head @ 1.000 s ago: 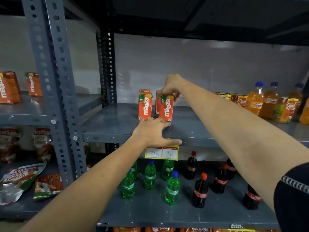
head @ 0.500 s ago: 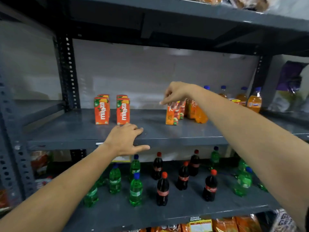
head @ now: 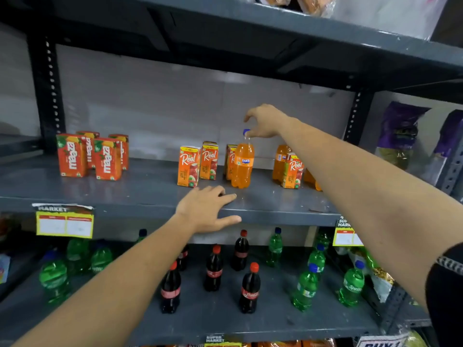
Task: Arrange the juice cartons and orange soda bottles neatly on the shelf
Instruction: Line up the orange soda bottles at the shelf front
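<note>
Several red Maaza juice cartons stand grouped at the left of the grey middle shelf. Orange Real apple cartons stand near the middle, one more Real carton further right. An orange Fanta bottle with a blue cap stands upright between them; my right hand pinches its cap from above. Another orange soda bottle stands behind the right carton, partly hidden by my forearm. My left hand lies flat on the shelf's front edge, fingers spread, holding nothing.
The lower shelf carries green soda bottles and dark cola bottles. Yellow price tags hang on the middle shelf's front edge. Purple packets sit in the bay at the right. An upper shelf overhangs.
The view has swung right along the shelf. My right hand left the Maaza cartons and now grips the Fanta bottle's cap. My left hand slid right along the shelf edge.
</note>
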Demonstrator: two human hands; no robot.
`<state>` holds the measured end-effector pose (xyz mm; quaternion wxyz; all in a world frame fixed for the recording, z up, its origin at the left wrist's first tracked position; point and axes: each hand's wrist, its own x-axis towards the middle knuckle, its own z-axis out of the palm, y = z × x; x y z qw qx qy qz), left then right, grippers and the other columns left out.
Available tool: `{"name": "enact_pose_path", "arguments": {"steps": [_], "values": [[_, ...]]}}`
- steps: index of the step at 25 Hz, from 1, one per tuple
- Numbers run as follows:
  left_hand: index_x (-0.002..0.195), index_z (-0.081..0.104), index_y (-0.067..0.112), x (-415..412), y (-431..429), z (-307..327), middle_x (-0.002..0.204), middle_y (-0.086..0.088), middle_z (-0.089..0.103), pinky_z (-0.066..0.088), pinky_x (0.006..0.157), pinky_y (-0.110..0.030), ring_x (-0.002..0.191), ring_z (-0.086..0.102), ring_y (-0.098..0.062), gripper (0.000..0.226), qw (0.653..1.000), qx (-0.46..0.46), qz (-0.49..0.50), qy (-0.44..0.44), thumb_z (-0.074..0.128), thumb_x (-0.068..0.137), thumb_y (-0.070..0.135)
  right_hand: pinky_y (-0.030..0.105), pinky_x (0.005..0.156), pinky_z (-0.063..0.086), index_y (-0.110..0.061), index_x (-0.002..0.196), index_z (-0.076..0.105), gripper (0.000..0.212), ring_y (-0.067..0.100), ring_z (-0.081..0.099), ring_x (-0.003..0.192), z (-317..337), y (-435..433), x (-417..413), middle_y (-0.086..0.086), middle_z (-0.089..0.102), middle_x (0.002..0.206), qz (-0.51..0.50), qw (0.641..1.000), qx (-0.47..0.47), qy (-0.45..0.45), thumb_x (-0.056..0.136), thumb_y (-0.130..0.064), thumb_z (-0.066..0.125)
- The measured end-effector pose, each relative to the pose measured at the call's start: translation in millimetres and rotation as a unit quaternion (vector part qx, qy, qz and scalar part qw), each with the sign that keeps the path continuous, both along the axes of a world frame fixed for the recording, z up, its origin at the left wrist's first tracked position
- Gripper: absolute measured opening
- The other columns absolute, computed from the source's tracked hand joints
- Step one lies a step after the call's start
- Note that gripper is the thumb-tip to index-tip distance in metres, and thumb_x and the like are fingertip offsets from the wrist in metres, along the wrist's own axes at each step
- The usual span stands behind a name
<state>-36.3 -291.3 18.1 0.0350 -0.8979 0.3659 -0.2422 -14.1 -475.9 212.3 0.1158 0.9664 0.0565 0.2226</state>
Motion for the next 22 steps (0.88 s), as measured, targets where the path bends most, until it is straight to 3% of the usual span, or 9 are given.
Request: {"name": "enact_pose_path", "arguments": {"steps": [2, 4, 6, 11, 15, 19, 22], "values": [[0.145, 0.029, 0.036, 0.9, 2.1, -2.1, 0.136, 0.002, 0.047, 0.041, 0.095, -0.039, 0.121, 0.048, -0.019, 0.081, 1.000, -0.009, 0.000, -0.007, 0.012, 0.079, 0.080, 0.039, 0.094, 0.046, -0.015, 0.133, 0.048, 0.049, 0.031, 0.052, 0.117, 0.0, -3.6, 6.6, 0.014, 0.049, 0.136, 0.020, 0.998, 0.022, 0.046, 0.088, -0.029, 0.062], [0.145, 0.030, 0.037, -0.7, 2.5, -2.6, 0.135, 0.004, 0.048, 0.042, 0.093, -0.037, 0.119, 0.050, -0.018, 0.083, 1.000, -0.017, 0.003, -0.003, 0.011, 0.078, 0.082, 0.031, 0.075, 0.052, -0.012, 0.128, 0.053, 0.042, 0.026, 0.063, 0.092, -1.5, -10.3, 10.2, 0.015, 0.055, 0.127, 0.041, 0.994, 0.078, 0.072, 0.088, -0.021, 0.063], [0.144, 0.031, 0.039, -1.9, 1.4, -1.8, 0.135, 0.006, 0.048, 0.041, 0.093, -0.036, 0.118, 0.050, -0.017, 0.082, 1.000, -0.026, 0.006, 0.008, 0.013, 0.078, 0.082, 0.028, 0.068, 0.050, -0.010, 0.122, 0.056, 0.038, 0.022, 0.065, 0.078, -4.0, -16.5, 12.6, 0.014, 0.062, 0.114, 0.060, 0.991, 0.107, 0.057, 0.086, -0.019, 0.065], [0.144, 0.032, 0.039, -3.5, 0.0, -2.0, 0.135, 0.007, 0.047, 0.041, 0.090, -0.033, 0.116, 0.050, -0.015, 0.081, 0.999, -0.039, 0.014, 0.023, 0.016, 0.078, 0.082, 0.027, 0.067, 0.056, -0.006, 0.109, 0.055, 0.038, 0.023, 0.069, 0.076, -13.9, -19.5, 11.5, 0.009, 0.060, 0.093, 0.115, 0.970, 0.213, 0.031, 0.081, -0.026, 0.071], [0.143, 0.036, 0.035, -7.3, -8.8, 2.4, 0.133, 0.003, 0.048, 0.042, 0.092, -0.036, 0.115, 0.050, -0.016, 0.081, 0.998, -0.042, 0.027, 0.039, 0.021, 0.078, 0.082, 0.021, 0.049, 0.055, -0.007, 0.089, 0.059, 0.022, 0.019, 0.069, 0.061, -6.4, -26.8, 6.5, 0.010, 0.068, 0.078, 0.118, 0.956, 0.265, 0.045, 0.076, -0.014, 0.076], [0.137, 0.044, 0.024, -14.6, -58.3, 7.1, 0.129, -0.005, 0.050, 0.042, 0.094, -0.041, 0.113, 0.050, -0.024, 0.086, 0.995, -0.060, 0.027, 0.071, 0.029, 0.076, 0.083, 0.024, 0.056, 0.058, -0.008, 0.085, 0.067, 0.016, 0.018, 0.072, 0.064, 6.5, -75.3, -10.7, 0.010, 0.073, 0.077, 0.080, 0.960, 0.260, 0.067, 0.075, -0.015, 0.077], [0.133, 0.046, 0.017, -15.6, -99.0, 9.7, 0.129, -0.009, 0.051, 0.039, 0.097, -0.043, 0.115, 0.050, -0.027, 0.093, 0.995, -0.047, 0.038, 0.078, 0.030, 0.072, 0.086, 0.018, 0.046, 0.053, -0.010, 0.083, 0.070, 0.014, 0.016, 0.072, 0.065, 9.8, -111.8, -25.7, 0.007, 0.071, 0.078, 0.058, 0.963, 0.253, 0.078, 0.074, -0.016, 0.078]]}}
